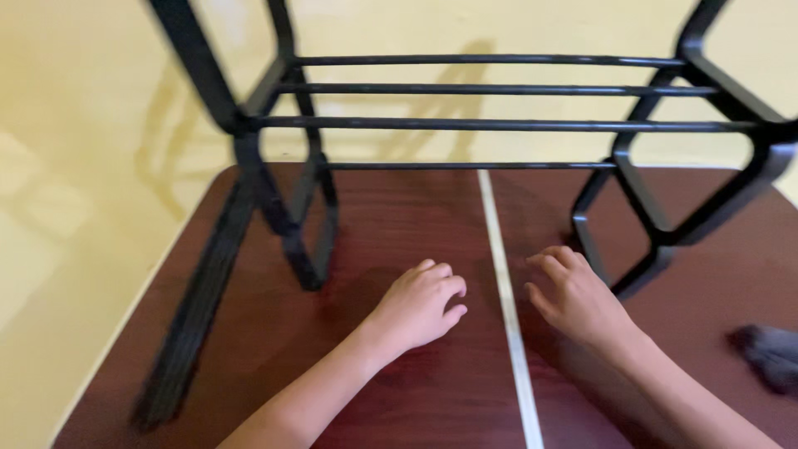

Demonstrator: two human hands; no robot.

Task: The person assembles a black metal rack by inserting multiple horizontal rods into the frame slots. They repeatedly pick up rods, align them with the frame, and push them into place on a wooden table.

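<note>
A black metal rack (490, 123) with several horizontal bars and looped side frames stands on a dark red-brown table (382, 216). My left hand (420, 303) rests low over the tabletop in front of the rack, fingers curled loosely, holding nothing. My right hand (573, 295) hovers beside it, fingers spread and bent, close to the rack's right foot (644, 266) but apart from it. A pale strip (505, 283) runs down the table between my hands.
A bundle of long black rods (195, 320) lies along the table's left edge, blurred. A dark grey soft object (769, 353) sits at the right edge. A yellow wall (83, 125) stands behind and to the left of the table.
</note>
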